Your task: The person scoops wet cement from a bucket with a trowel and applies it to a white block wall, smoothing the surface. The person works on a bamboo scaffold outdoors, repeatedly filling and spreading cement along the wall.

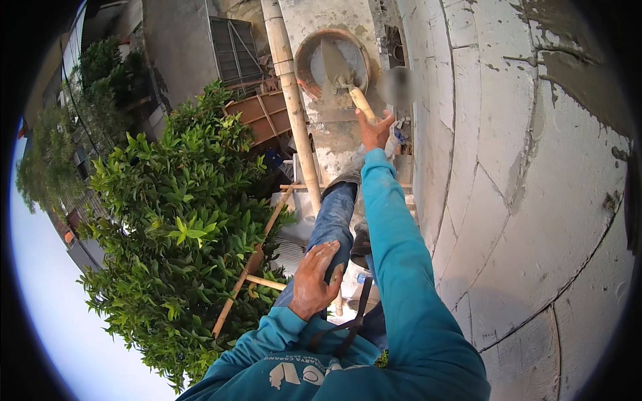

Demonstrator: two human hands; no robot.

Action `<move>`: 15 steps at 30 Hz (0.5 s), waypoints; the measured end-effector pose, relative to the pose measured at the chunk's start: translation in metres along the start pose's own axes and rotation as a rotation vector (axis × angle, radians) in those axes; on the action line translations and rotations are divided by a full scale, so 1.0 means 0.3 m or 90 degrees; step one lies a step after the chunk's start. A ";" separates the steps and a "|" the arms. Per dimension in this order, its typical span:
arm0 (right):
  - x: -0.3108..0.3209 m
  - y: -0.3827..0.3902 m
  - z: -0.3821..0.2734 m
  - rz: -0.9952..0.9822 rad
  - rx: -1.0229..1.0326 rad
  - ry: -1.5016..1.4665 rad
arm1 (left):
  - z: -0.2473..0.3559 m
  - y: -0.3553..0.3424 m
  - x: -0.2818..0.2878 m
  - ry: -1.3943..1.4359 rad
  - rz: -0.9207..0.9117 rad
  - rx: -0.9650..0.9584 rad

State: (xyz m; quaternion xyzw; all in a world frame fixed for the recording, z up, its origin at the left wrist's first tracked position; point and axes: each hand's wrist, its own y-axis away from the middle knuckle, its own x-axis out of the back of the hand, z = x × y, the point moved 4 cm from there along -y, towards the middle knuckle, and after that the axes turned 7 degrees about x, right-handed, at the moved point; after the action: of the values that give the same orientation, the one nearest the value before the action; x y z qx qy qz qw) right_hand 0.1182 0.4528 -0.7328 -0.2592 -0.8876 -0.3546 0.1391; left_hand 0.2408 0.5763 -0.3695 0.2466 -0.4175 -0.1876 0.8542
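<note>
My right hand (376,131) grips the pale wooden handle of a trowel (334,64), its arm stretched far forward. The grey, pointed blade lies in a round, reddish-brown basin (300,65). Wet mortar (352,51) fills part of that basin, and some clings to the blade. Smudged with grey, my left hand (315,277) lies flat on the leg of my blue jeans (333,217), holding nothing. Both arms are in teal sleeves.
A wall of pale grey blocks (491,167) rises close on my right, with wet mortar (585,87) smeared on its upper part. A bamboo pole (291,87) runs along the left of the narrow platform. Beyond it stands a leafy tree (180,220), with thinner poles (247,267) beside it.
</note>
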 end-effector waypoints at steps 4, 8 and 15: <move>-0.027 -0.017 0.036 -0.082 0.016 -0.026 | 0.014 -0.022 0.011 -0.008 -0.016 -0.010; -0.011 0.189 -0.213 -0.115 -0.182 -0.351 | 0.012 -0.016 0.009 0.000 -0.007 0.045; -0.087 0.036 -0.003 0.019 -0.152 -0.336 | 0.017 -0.060 0.019 -0.007 -0.034 0.036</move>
State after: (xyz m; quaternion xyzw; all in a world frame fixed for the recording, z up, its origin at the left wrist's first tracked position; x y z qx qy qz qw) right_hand 0.1460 0.4493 -0.7374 -0.3703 -0.8410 -0.3749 -0.1228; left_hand 0.2379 0.5576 -0.3737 0.2805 -0.4209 -0.1996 0.8392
